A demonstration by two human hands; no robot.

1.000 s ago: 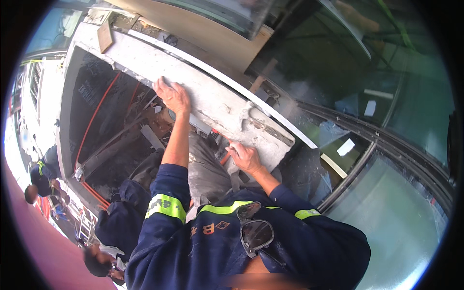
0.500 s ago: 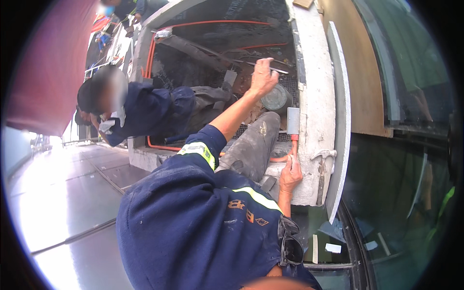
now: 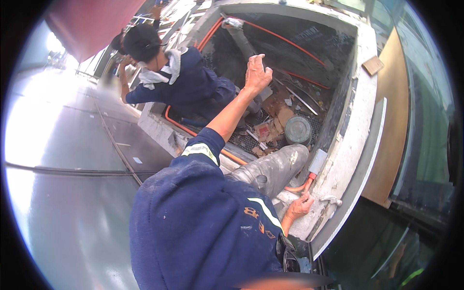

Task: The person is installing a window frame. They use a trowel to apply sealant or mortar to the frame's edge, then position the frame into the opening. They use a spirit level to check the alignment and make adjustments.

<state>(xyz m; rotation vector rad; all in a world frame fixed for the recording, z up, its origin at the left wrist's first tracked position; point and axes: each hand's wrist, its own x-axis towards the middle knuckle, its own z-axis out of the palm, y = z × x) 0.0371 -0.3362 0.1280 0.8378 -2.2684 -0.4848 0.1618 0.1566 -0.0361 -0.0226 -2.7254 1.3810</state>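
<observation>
My left hand (image 3: 257, 76) is raised over the walled pit, its fingers loosely bent and apart, with nothing seen in them. Low on the right, my right hand (image 3: 299, 207) is at the near wall's top, with thumb and fingers closed on an orange conduit (image 3: 308, 183). That conduit rises into a red connector under a flat grey box (image 3: 318, 161), which sits against the inner side of the wall. A hammer (image 3: 330, 199) lies on the wall close to my right hand. My bent knee (image 3: 282, 162) is between my hands.
A lidded round bucket (image 3: 298, 129), torn cardboard (image 3: 280, 121) and debris lie on the pit's mesh floor. A co-worker (image 3: 188, 82) in dark blue leans over the left wall. A grey slab (image 3: 353, 186) stands along the right wall (image 3: 365, 101), with a wooden board (image 3: 391, 121) beyond.
My view has turned, so the pit appears tilted and more of its floor shows. My left hand stays raised, with fingers more bent. My right hand remains at the conduit. The co-worker's head has turned away.
</observation>
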